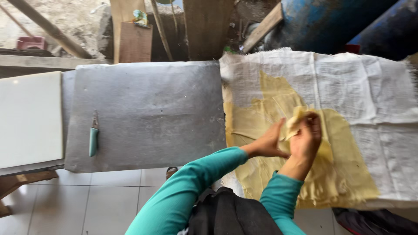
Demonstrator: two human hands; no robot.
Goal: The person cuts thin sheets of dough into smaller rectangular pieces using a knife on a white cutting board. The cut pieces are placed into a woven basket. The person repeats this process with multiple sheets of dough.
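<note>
The grey metal table [148, 113] lies bare across most of its top, with only a knife [93, 138] near its 9 o'clock edge, teal handle toward the person, blade pointing to 12. A white board [28, 117] butts the table's left side and runs out of view at 9. The table's right edge meets a white woven sack [361, 82] that is spread flat and frayed along its 12 o'clock border; the sack's near edge hangs over the tiled floor [109, 196] at 6. Beyond the far edges, at 12, stand wooden planks [130, 39], and a blue drum [322, 21] sits at 1. On the sack lies a thin yellow sheet [344, 174], wide and irregular, its torn corner reaching toward 12 and its broad part spreading to 5. Both hands work at the sheet's middle. The right hand [307, 139] is curled, fingers pinching a crumpled, lifted fold of the sheet. The left hand [270, 141], just at 9 of it and touching it, has fingers extended against the same fold. Both sleeves are teal.
</note>
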